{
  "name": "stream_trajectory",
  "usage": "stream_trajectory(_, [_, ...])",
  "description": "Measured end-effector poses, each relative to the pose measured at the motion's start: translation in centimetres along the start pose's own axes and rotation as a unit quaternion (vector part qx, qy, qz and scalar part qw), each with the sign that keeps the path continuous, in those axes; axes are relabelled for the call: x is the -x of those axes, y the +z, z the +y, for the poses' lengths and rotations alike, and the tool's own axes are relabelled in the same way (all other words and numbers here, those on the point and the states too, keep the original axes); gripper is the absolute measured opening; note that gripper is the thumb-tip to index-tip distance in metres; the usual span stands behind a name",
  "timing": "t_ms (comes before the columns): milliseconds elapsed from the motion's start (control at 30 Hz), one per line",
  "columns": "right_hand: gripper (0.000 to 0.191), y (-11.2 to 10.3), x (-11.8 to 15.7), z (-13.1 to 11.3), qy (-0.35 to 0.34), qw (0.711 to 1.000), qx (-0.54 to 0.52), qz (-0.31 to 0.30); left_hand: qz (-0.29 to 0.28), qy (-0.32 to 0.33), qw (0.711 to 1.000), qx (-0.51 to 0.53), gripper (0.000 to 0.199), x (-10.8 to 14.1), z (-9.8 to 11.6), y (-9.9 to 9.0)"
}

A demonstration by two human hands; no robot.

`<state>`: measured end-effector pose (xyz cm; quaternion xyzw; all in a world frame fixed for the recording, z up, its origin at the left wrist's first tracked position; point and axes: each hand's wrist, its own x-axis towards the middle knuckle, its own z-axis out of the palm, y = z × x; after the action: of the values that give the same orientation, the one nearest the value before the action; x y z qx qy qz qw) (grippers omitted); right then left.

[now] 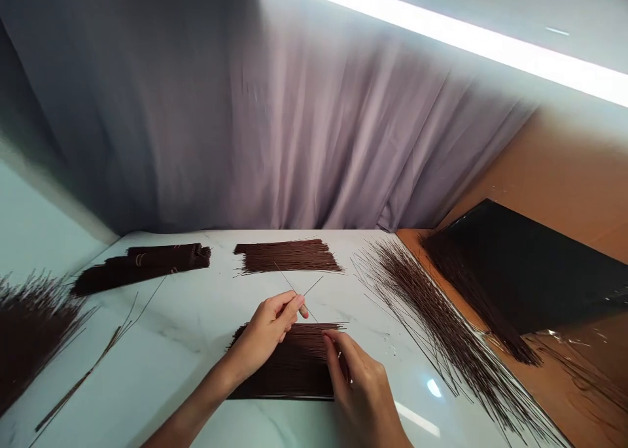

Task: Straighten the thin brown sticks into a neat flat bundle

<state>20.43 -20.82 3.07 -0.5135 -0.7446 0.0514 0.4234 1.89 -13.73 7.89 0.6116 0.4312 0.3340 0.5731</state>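
Note:
My left hand (277,320) is closed in a pinch over the middle of the table. Thin dark brown sticks (285,278) cross at its fingertips, one slanting up left and another up right. One of them runs down toward my right hand (360,376), whose thumb and forefinger are pinched together at its lower end. Beneath both hands lies a flat, dense pile of the same thin sticks (294,363), partly covered by the left wrist and right fingers. What kind of sticks they are is not clear.
Another flat stick pile (289,256) lies farther back. Tied bundles (147,265) and a bristling heap (29,337) are at left, near a few loose sticks (91,369). A long loose spread (441,324) lines the right edge, beside a black sheet (530,265). A grey curtain (314,121) hangs behind.

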Motion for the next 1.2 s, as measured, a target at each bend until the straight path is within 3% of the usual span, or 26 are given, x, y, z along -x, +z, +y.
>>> stream_trajectory(233, [0.019, 0.1, -0.5, -0.3, -0.011, 0.999, 0.007, 0.03, 0.029, 0.013, 0.998, -0.051, 0.046, -0.1, 0.6, 0.2])
stream_trajectory(500, [0.02, 0.6, -0.4, -0.3, -0.025, 0.999, 0.031, 0.027, 0.048, -0.01, 0.998, -0.039, 0.041, -0.5, 0.1, 0.4])
stream_trajectory(1200, [0.022, 1.4, 0.3, 0.5, -0.005, 0.999, 0.015, 0.036, -0.014, -0.006, 1.0, 0.004, 0.044, -0.4, -0.2, 0.1])
